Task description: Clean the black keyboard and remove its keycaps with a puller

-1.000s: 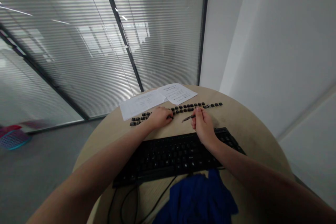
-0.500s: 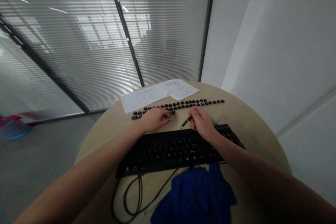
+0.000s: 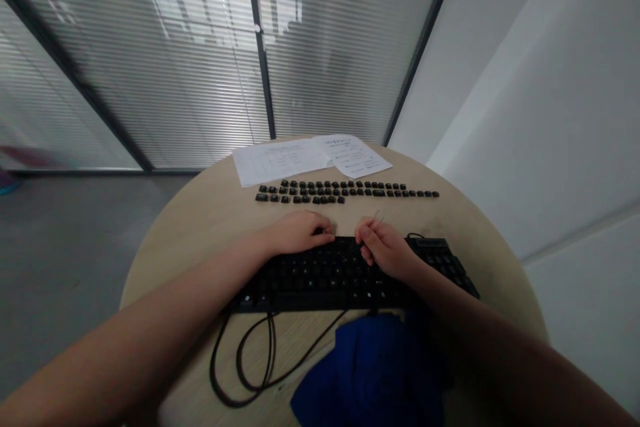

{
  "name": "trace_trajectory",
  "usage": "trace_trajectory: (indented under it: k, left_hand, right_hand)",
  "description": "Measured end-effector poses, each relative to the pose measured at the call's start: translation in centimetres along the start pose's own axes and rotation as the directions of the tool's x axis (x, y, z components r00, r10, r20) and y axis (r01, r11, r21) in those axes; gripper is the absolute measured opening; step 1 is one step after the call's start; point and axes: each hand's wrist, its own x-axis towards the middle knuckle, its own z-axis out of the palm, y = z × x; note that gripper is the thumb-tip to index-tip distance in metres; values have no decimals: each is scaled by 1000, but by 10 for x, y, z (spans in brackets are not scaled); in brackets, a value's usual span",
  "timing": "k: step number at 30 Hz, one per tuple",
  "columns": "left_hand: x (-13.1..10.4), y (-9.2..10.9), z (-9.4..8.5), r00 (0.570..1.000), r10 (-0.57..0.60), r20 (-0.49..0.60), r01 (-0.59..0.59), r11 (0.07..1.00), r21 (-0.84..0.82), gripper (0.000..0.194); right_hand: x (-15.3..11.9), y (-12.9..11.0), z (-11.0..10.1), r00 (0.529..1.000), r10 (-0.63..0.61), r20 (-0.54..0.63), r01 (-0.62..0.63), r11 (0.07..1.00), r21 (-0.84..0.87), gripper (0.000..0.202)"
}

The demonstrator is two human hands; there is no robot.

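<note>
A black keyboard (image 3: 310, 280) lies across the table before me. At its back edge rests my left hand (image 3: 301, 230), thumb on the edge and fingers loosely curved apart from it; I see nothing held in it. My right hand (image 3: 383, 247) is closed over the right half of the keys. It grips a slim keycap puller (image 3: 377, 215), whose thin wires stick up above the fist; the dark lower end is hard to tell from the keys. Behind the keyboard, loose black keycaps (image 3: 327, 191) stand in rows.
Printed paper sheets (image 3: 285, 160) lie at the far side of the round wooden table (image 3: 170, 240). A looped black cable (image 3: 240, 373) and a blue cloth (image 3: 370, 367) are in front of the keyboard. Glass with blinds (image 3: 200, 100) stands behind, and a white wall (image 3: 565, 113) to the right.
My left hand has come back from the keycap rows to the keyboard's rear edge. My right hand has lowered onto the keys with the keycap puller. The view has shifted and turned.
</note>
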Motion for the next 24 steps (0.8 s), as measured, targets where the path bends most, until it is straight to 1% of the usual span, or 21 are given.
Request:
trace_trajectory:
  k: [6, 10, 13, 15, 17, 19, 21, 24]
  left_hand:
    - [0, 1, 2, 1000, 0, -13, 0, 999, -37, 25]
    - [0, -1, 3, 1000, 19, -25, -20, 999, -36, 26]
    - [1, -3, 5, 999, 26, -30, -28, 999, -42, 25]
    - [1, -4, 6, 999, 31, -41, -33, 998, -57, 24]
    - [1, -4, 6, 998, 29, -51, -33, 997, -72, 23]
    - [0, -3, 6, 998, 21, -54, -25, 997, -69, 23]
    - [0, -2, 5, 999, 13, -47, -15, 999, -52, 24]
    - [0, -1, 4, 999, 4, -41, -7, 998, -57, 24]
  right_hand:
    - [-2, 3, 0, 1000, 4, 31, -4, 1000, -5, 39]
    - [-6, -2, 0, 997, -2, 83, 11, 993, -114, 33]
    - [-7, -9, 0, 990, -93, 111, 116, 966, -231, 29]
    - [-7, -13, 1, 973, -182, 141, 219, 922, -318, 27]
    - [-6, -15, 2, 951, -246, 186, 301, 871, -388, 26]
    - [-7, -12, 3, 940, -271, 207, 335, 847, -414, 26]
    - [-9, -7, 4, 951, -275, 142, 309, 870, -384, 29]
    - [-12, 3, 5, 961, -275, -3, 260, 912, -318, 36]
